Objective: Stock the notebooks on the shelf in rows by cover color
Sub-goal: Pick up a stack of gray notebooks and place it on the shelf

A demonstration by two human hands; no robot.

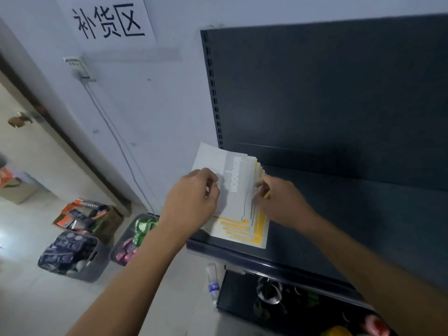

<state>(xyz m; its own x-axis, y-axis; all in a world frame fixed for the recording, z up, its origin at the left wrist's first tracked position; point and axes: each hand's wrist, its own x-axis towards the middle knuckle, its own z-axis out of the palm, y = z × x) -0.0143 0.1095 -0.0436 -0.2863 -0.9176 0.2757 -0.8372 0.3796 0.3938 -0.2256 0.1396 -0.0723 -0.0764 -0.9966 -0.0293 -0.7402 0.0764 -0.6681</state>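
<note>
A fanned stack of notebooks [236, 190] lies at the left end of the dark shelf [339, 214]. The top covers are grey and white, and yellow-striped covers [242, 230] show underneath. My left hand [194, 202] grips the stack's left side, thumb on top of the grey cover. My right hand [281, 202] pinches the stepped right edges of the notebooks with its fingertips. The stack's lower left corner is hidden under my left hand.
The shelf's dark back panel [327, 93] rises behind it. A lower shelf [278, 301] holds several items. On the floor to the left stand a grey basket [94, 260] of dark packets, another basket [131, 241] with green and pink items, a cardboard box [109, 221] and a water bottle [213, 282].
</note>
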